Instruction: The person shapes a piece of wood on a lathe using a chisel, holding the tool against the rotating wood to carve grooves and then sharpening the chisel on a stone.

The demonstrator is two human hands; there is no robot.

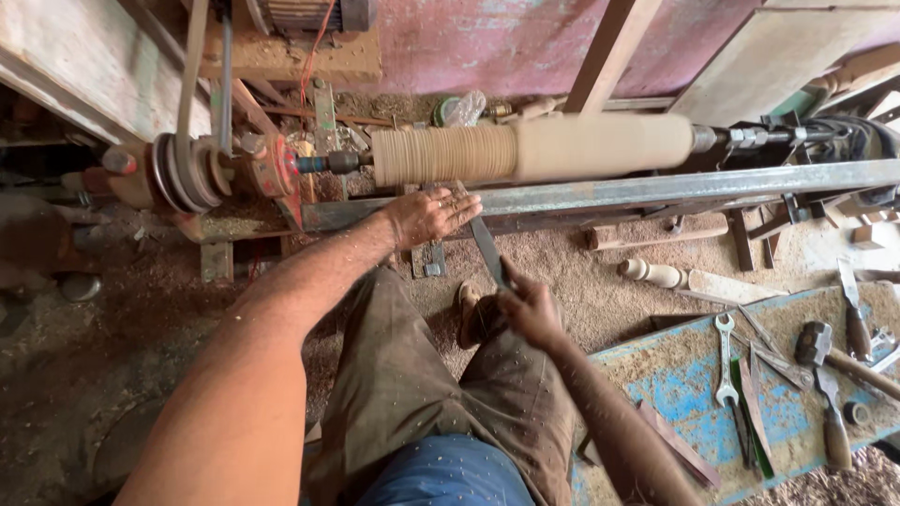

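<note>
Pale wood, a long cylinder [534,148], sits lengthwise on a lathe [281,173], held between a spindle at the belt end and a centre at the far end. Its belt-side half is ridged with fine grooves; the other half looks smooth and blurred.

A chisel [487,245] with a long dark blade runs from the person's lap up to a steel rail [656,187] just below the grooved part. The left hand [429,215] lies on the blade at the rail, fingers laid flat and close together over the steel, pressing down. The right hand [530,307] is curled tight round the handle end, nearer the body. I cannot tell whether the tip touches the wood.

Sawdust covers the floor. A turned spindle [652,273] lies there beyond the right hand. To the right stands a blue bench [675,384], dusted with shavings, bearing a spanner [725,361], a hammer [830,351] and more chisels.
</note>
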